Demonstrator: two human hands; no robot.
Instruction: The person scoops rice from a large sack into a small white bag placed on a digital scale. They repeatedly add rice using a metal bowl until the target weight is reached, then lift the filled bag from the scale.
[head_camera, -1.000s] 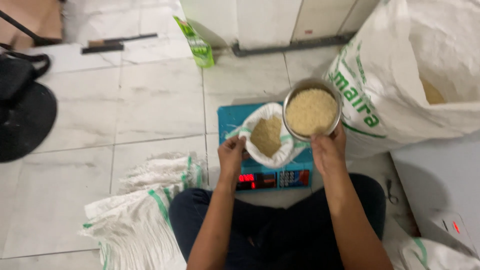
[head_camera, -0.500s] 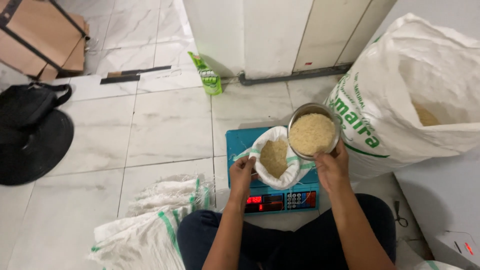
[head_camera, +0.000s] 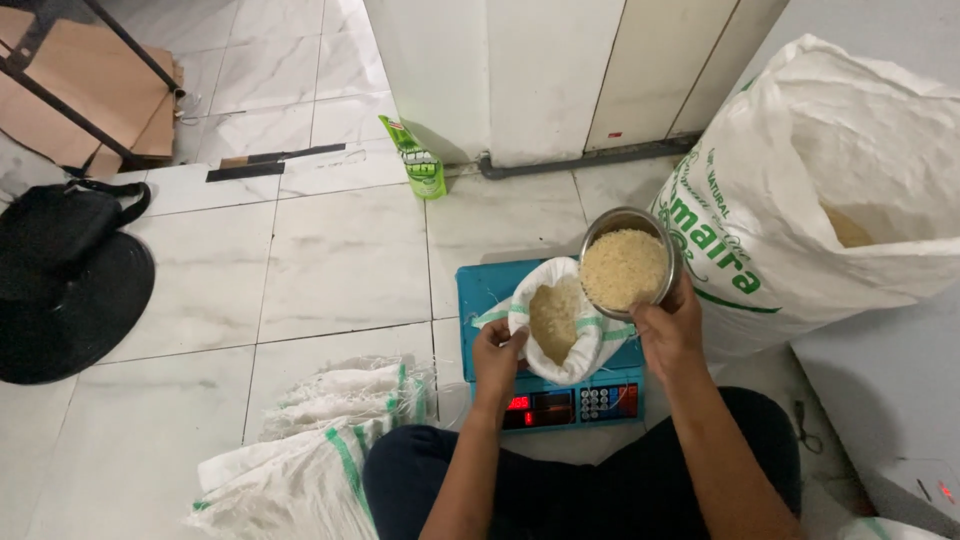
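Note:
A small white woven bag (head_camera: 590, 340) with green stripes stands open on a blue electronic scale (head_camera: 480, 290), partly filled with rice. My left hand (head_camera: 497, 355) grips the near left edge of the bag's mouth. My right hand (head_camera: 668, 328) holds a round steel bowl (head_camera: 626, 262) full of rice, raised level just right of the bag's opening and touching its rim area. The scale's red display (head_camera: 520, 404) and keypad face me.
A large white sack of rice (head_camera: 800, 200) stands open at the right. Folded empty woven bags (head_camera: 310, 450) lie at my left knee. A black bag (head_camera: 70, 270) sits far left, a green packet (head_camera: 420, 160) leans by the wall, scissors (head_camera: 805, 425) lie at right.
The bowl of rice stays level beside the bag's mouth and both hands keep their grips. The view has shifted, so the scale and bag sit lower and further right in frame.

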